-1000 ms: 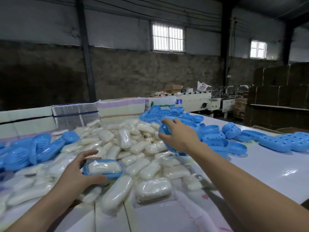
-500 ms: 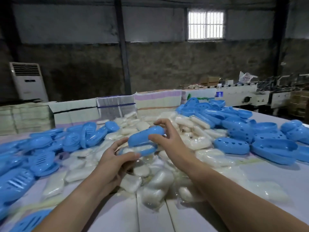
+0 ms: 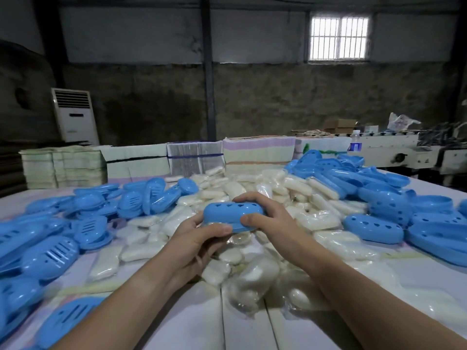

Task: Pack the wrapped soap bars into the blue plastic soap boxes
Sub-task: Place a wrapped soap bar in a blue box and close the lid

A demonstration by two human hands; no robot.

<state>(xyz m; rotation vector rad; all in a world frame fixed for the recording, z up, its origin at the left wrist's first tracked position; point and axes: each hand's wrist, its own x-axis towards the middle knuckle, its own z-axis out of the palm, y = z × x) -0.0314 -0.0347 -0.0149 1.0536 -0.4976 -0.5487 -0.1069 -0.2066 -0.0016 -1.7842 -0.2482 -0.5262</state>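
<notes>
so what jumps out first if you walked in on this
Both hands, left and right, grip a closed blue soap box at centre. Under them a heap of wrapped soap bars runs down the table, with piles of blue box halves on either side.

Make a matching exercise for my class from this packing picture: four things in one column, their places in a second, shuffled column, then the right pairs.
Things
1. blue soap box with heart-shaped holes
2. pile of wrapped soap bars
3. white air conditioner
4. water bottle

Places
A. standing by the back wall, far left
B. gripped between the left hand and the right hand
C. on the machine, far right
D. heaped along the middle of the table

Pairs: 1-B, 2-D, 3-A, 4-C
</notes>
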